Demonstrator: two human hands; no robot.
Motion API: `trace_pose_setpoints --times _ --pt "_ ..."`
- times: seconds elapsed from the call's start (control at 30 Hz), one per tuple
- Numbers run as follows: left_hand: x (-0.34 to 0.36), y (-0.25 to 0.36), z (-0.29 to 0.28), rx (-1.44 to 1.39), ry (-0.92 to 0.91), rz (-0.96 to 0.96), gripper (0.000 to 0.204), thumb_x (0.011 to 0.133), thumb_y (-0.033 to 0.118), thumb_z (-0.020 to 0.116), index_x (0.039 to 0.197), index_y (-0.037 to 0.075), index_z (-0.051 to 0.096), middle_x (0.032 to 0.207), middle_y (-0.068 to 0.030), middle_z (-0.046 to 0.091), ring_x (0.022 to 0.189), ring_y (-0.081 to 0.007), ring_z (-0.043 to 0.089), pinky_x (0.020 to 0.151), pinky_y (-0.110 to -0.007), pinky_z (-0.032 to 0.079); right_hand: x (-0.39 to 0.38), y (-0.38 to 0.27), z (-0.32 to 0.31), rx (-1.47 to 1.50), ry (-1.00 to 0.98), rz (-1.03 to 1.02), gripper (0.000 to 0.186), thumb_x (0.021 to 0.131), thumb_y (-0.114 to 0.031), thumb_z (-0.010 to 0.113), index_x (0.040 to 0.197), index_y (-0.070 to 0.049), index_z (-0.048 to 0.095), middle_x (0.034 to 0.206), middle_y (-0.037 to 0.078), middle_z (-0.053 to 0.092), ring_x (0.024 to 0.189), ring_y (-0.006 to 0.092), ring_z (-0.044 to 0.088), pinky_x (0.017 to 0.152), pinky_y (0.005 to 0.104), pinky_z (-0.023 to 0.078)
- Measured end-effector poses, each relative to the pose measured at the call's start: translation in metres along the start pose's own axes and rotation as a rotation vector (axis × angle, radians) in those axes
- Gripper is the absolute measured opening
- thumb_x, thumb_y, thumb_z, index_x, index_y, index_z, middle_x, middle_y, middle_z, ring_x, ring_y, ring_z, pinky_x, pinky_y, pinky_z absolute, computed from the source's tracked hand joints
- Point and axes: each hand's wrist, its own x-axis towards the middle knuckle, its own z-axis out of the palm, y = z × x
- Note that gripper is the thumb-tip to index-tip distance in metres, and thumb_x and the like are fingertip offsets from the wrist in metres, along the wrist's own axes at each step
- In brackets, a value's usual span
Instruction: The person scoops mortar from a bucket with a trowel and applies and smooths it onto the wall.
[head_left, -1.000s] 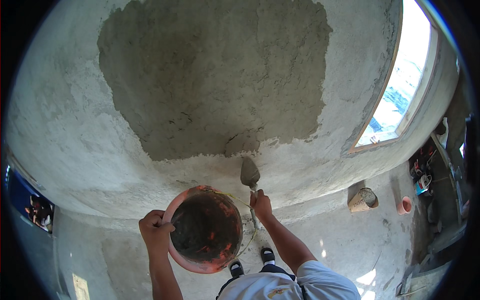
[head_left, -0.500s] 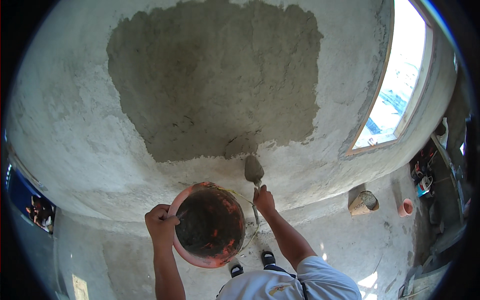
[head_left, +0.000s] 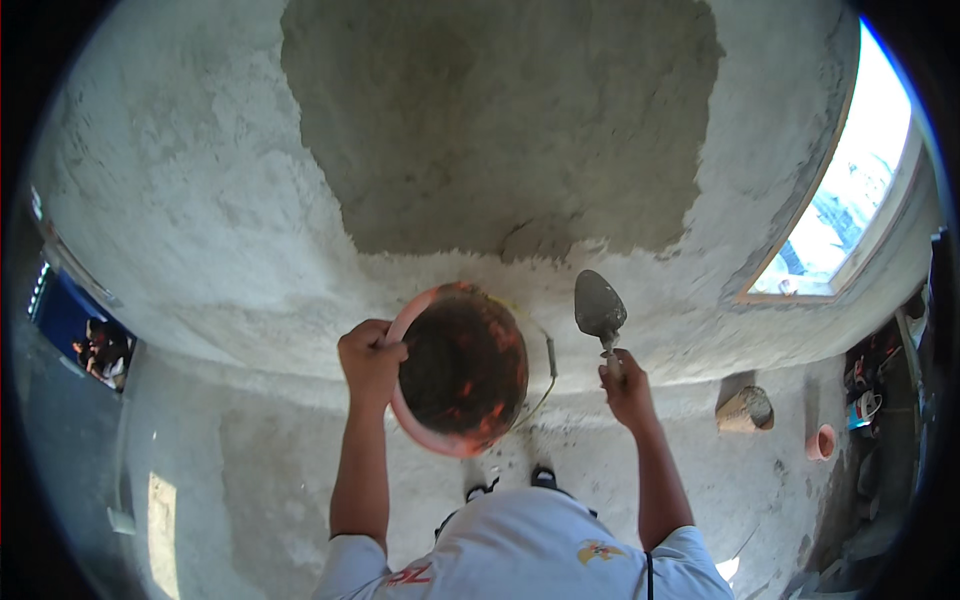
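Observation:
My left hand (head_left: pixel 371 362) grips the rim of an orange-red bucket (head_left: pixel 440 440), whose mouth faces up toward me. Dark mortar coats the inside, with orange showing through in places. A wire handle with a grip (head_left: pixel 552 357) hangs out on the bucket's right side. In my right hand (head_left: pixel 628 392) is a trowel (head_left: pixel 600 303), held by its handle with the mortar-smeared blade pointing toward the wall. The blade is apart from both bucket and wall patch. Ahead, a large dark patch of wet plaster (head_left: pixel 520 130) covers part of the pale wall (head_left: pixel 230 230).
A window opening (head_left: pixel 840 200) with a wooden frame is on the right. On the floor to the right stand an open paper bag of grey material (head_left: pixel 745 410) and a small pink bucket (head_left: pixel 820 442). Clutter lines the far right. At far left, a person (head_left: pixel 103 352) is near a blue panel.
My right hand and the trowel have moved right, away from the bucket and the patch's lower edge. The bucket appears higher and farther right, as the whole view has shifted.

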Motion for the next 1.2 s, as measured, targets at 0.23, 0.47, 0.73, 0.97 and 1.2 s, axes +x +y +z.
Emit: trace_pose_setpoints --times 0.23,0.47,0.73,0.97,1.2 --pt "-0.003 -0.051 0.047 -0.12 0.097 -0.049 0.005 0.061 -0.008 0.062 0.062 -0.008 0.057 0.075 -0.0106 0.067 0.063 -0.0143 0.056 0.058 -0.029 0.044 -0.067 0.008 0.038 -0.251 -0.123 -0.273 0.035 0.083 -0.011 0.066 0.117 0.0 0.062 0.102 0.025 0.068 0.086 0.0435 0.068 0.075 0.0475 0.056" --pt "-0.01 -0.071 0.084 -0.408 0.324 -0.284 0.016 0.062 -0.01 0.062 0.056 -0.004 0.048 0.092 -0.0132 0.07 0.077 -0.0185 0.061 0.071 -0.031 0.048 -0.105 0.012 0.121 -0.349 -0.153 -0.164 0.044 0.089 -0.017 0.067 0.127 0.001 0.055 0.097 0.023 0.065 0.08 0.0424 0.067 0.068 0.049 0.056" --pt "0.0 -0.08 0.121 -0.318 0.359 -0.259 0.012 0.065 -0.007 0.062 0.06 -0.003 0.052 0.091 -0.0111 0.07 0.078 -0.019 0.063 0.074 -0.031 0.049 -0.133 0.028 0.159 -0.391 -0.245 0.006 0.057 0.089 -0.011 0.062 0.142 0.003 0.045 0.099 0.023 0.063 0.079 0.041 0.067 0.065 0.0488 0.056" --pt "0.003 -0.101 0.115 -0.128 0.261 -0.292 0.004 0.067 -0.005 0.062 0.07 -0.004 0.063 0.085 -0.008 0.069 0.074 -0.0171 0.061 0.071 -0.03 0.047 -0.159 0.02 0.193 -0.275 -0.237 0.064 0.065 0.089 -0.01 0.061 0.147 0.006 0.038 0.103 0.026 0.06 0.081 0.0428 0.067 0.068 0.0482 0.058" --pt "0.007 -0.129 0.105 -0.144 0.338 -0.286 0.004 0.066 -0.005 0.062 0.069 -0.004 0.064 0.08 -0.0076 0.067 0.069 -0.0166 0.058 0.065 -0.031 0.045 -0.187 0.003 0.22 -0.2 -0.239 0.062 0.068 0.09 -0.011 0.061 0.149 0.007 0.033 0.103 0.028 0.059 0.082 0.0446 0.067 0.068 0.0512 0.057"
